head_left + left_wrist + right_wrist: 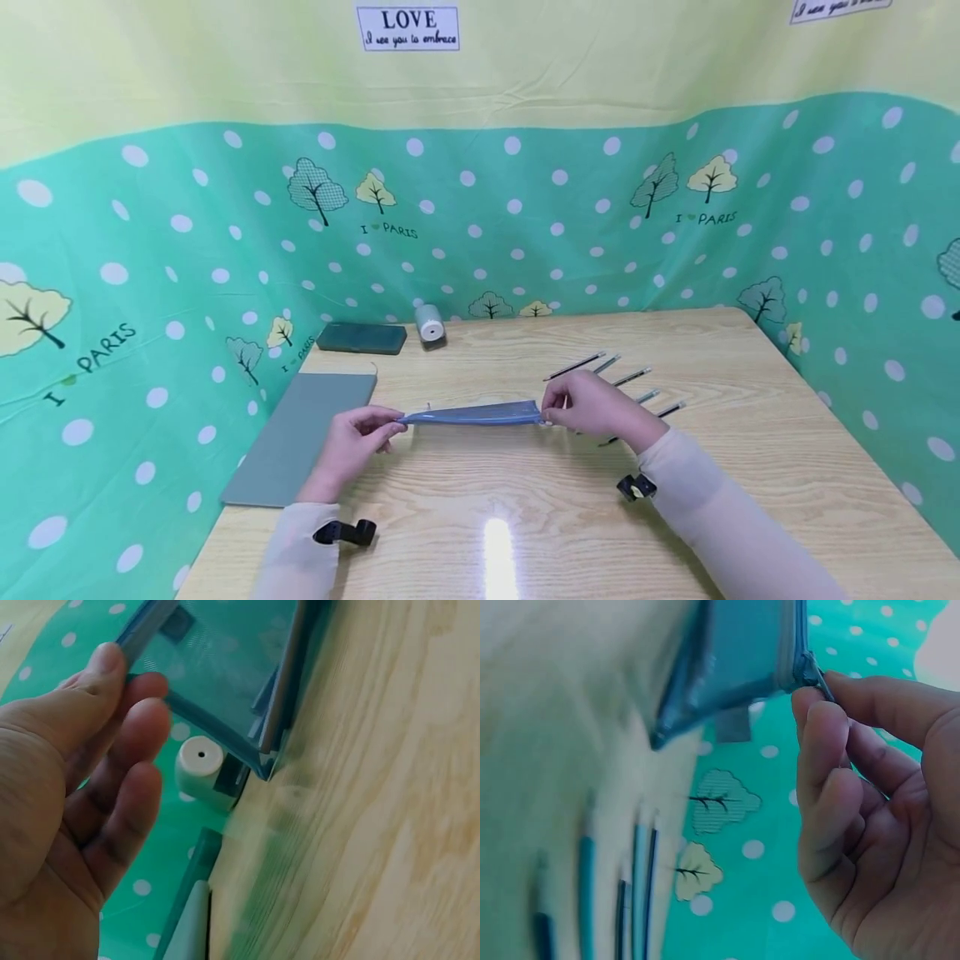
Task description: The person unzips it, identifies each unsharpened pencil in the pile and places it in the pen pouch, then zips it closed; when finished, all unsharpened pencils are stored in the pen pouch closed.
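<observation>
A see-through blue zip pouch [476, 414] is stretched level above the table between the two hands. My left hand [356, 442] pinches one end of it between thumb and forefinger; the other fingers are bent loosely in the left wrist view. At the opposite end, my right hand [592, 406] pinches the zipper pull [819, 676] with thumb and forefinger. Several pencils [573, 367] lie spread on the table around and beyond the right hand, partly hidden by it.
A grey flat board [300, 433] lies left of the left hand. Toward the back stand a dark green case [362, 338] and a pale green pencil sharpener [430, 323] with a white holed end. A patterned curtain [495, 217] encloses the wooden table [427, 525].
</observation>
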